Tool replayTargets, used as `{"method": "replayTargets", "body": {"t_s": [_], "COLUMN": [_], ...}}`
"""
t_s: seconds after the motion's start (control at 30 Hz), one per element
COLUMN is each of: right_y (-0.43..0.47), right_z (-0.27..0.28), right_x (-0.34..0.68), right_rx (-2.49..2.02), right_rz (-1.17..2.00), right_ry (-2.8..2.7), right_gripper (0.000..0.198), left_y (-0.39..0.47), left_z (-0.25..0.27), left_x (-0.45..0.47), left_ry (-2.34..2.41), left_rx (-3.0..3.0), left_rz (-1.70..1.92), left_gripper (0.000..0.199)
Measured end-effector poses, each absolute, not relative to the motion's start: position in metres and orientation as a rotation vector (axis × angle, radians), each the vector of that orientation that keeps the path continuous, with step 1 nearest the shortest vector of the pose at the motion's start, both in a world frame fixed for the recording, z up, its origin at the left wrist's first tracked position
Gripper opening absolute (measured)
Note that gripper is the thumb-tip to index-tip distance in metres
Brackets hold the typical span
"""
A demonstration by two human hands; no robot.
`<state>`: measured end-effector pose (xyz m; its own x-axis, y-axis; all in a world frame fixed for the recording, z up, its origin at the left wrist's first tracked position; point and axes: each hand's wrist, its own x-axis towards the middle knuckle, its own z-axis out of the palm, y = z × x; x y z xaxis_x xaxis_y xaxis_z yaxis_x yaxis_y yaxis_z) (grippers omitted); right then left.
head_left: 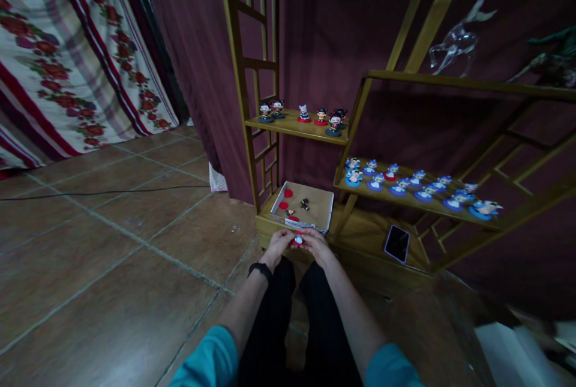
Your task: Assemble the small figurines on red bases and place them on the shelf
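Note:
Both hands meet just in front of the cardboard box [315, 207], fingers closed around a small figurine [298, 240] with white on it and a red base. My left hand [279, 244], with a dark band on its wrist, grips it from the left. From the other side my right hand [316, 244] holds the same piece. Finer details of the figurine are hidden by the fingers. Inside the box lie several red discs [283, 205] and small dark figurines [305, 203], some on their sides.
A wooden shelf unit surrounds the box. Its upper left shelf [292, 128] bears several figurines on round bases; the right shelf [418, 210] holds rows of blue-based ones. A phone or tablet [397, 243] lies on the bottom board. A clear deer ornament [456, 45] stands higher up.

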<state>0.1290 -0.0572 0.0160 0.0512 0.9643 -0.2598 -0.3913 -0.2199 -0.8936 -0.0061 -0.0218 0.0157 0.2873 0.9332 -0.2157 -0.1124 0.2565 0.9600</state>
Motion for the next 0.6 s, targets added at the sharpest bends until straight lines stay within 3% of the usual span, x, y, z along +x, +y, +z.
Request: {"method": "replayTargets", "body": {"t_s": [0.6], "right_y": [-0.0483], "right_z": [0.0081], "right_x": [0.1308], "right_rx": [-1.105], "right_rz": [1.475], "right_ry": [-0.599], "right_gripper": [0.015], "left_y": [-0.0194], "left_z": [0.0167], "left_x": [-0.0042], "left_ry": [0.904], "left_rx": [0.95], "left_rz": [0.888], "left_gripper": [0.031]}}
